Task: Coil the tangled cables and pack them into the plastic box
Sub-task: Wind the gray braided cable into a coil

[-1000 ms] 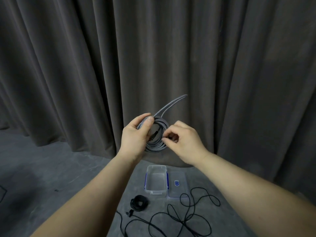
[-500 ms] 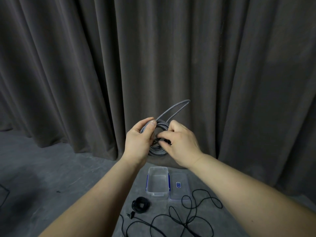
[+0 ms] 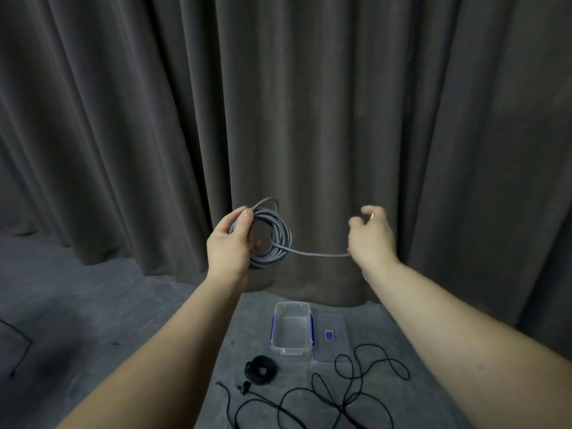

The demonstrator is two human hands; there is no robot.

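Note:
My left hand [image 3: 230, 243] grips a coil of grey braided cable [image 3: 275, 236], thumb over the top of the loops. One strand runs from the coil's lower edge rightwards to my right hand [image 3: 370, 235], which pinches the cable's end, its metal plug showing between the fingertips. Both hands are raised in front of the curtain. Below them on the floor stands the clear plastic box [image 3: 291, 329] with blue clips, open, and its lid [image 3: 330, 337] lies right beside it. A small black coiled cable [image 3: 260, 369] lies in front of the box. A loose tangled black cable [image 3: 337, 394] sprawls at the lower right.
A dark grey curtain [image 3: 309, 119] hangs across the whole back. The floor is grey concrete [image 3: 93, 320]. A thin black line, perhaps another cable [image 3: 18, 345], lies at the far left edge.
My right hand has pulled away from the coil to the right, drawing the cable's end out into a straight strand. The loop that stuck up to the right has gone into the coil.

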